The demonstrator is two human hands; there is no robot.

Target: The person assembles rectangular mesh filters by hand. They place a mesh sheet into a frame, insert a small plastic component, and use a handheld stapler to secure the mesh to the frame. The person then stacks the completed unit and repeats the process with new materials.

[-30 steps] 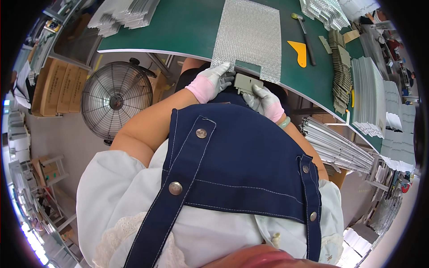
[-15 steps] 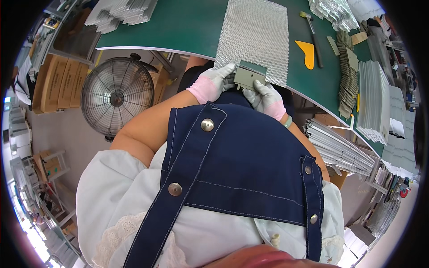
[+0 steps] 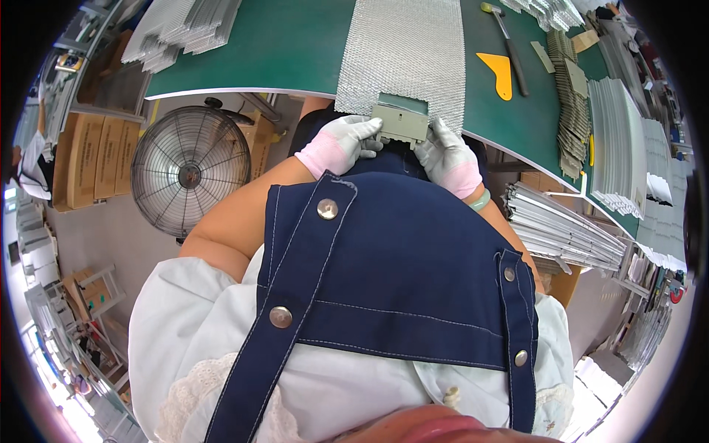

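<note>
A small grey-green plastic plate (image 3: 402, 125) with a notched lower edge and a small slot spans both my hands at the table's front edge. My left hand (image 3: 346, 140), in a white glove with a pink cuff, pinches its left end, thumb on the face. At the right end, my right hand (image 3: 449, 153), gloved alike, grips the plate's edge. Just beyond it lies a silvery honeycomb-mesh panel (image 3: 402, 52), its near edge having a rectangular cutout. Whether the plate touches the panel, I cannot tell.
On the green table (image 3: 288, 59) lie a yellow scraper (image 3: 498, 74), a hammer (image 3: 509, 48) and a long row of similar plates (image 3: 572, 111). White pleated panels (image 3: 617, 148) stand farther right. A floor fan (image 3: 190, 176) and cardboard boxes (image 3: 88, 159) are at left.
The plate has turned nearly level. My right hand has shifted from the plate's lower face to its right end, while my left thumb has come onto its left end.
</note>
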